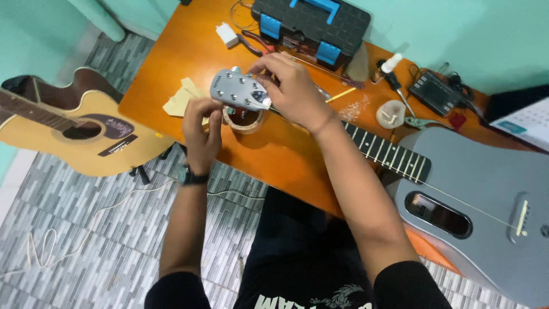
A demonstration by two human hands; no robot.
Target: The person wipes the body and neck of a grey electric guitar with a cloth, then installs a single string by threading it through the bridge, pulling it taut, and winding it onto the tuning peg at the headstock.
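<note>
- The left hand [201, 127] is clenched on the lower edge of the grey guitar headstock [239, 91], its fingers curled around what looks like a tuning peg on the underside; the exact contact is hidden by the knuckles.
- The right hand [295, 91] lies over the headstock's far end, where the neck begins, fingertips pinched at its top edge; whether they hold a string or a peg cannot be told.
- The headstock sits between the 2 hands, touching both, raised just above a roll of tape [245, 121] on the orange surface [274, 154].
- The grey guitar [486, 194] stretches to the right, neck [389, 154] across the surface, body overhanging its near edge, 1 thin string [457, 200] running to the bridge.
- Judged from its look, the headstock is stiff and smooth, likely slippery on its flat face, so the edges and pegs give the surer hold; the string is thin, springy and easily kinked.
- Farther out: a black and blue toolbox [311, 26], a white charger [227, 34], pliers [254, 44], a small white cup [390, 113], and folded paper [180, 100].
- An acoustic guitar [74, 129] stands on the tiled floor [74, 229] at left.
</note>
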